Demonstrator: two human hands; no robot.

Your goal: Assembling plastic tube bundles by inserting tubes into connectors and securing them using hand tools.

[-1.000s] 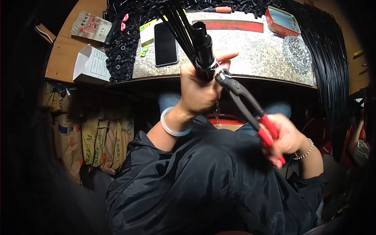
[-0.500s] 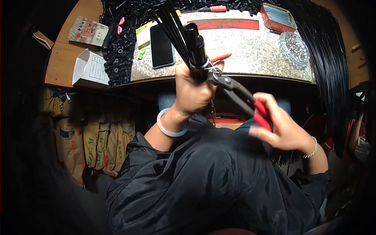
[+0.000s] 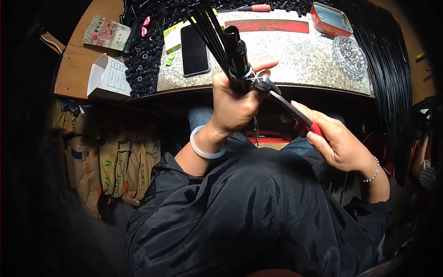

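Observation:
My left hand is wrapped round the lower end of a black umbrella frame, a stepped plastic tube with thin black ribs fanning up to the left. Its index finger points out to the right. A pale thin wire sticks out at the tube's right side, just above that hand. My right hand grips the red handles of dark pliers, with fingers closed round them. The pliers' jaws are at the wire, close against the tube; whether they bite on it is too small to tell.
On the speckled work surface lie a black phone, a red-and-black strip, a red tin and a clear glass dish. Small black parts heap at left and back. Long black rods hang over the right edge.
The pliers' handles have closed together and turned edge-on, with my right fingers tightening round them. My left hand and the umbrella frame appear slightly farther right.

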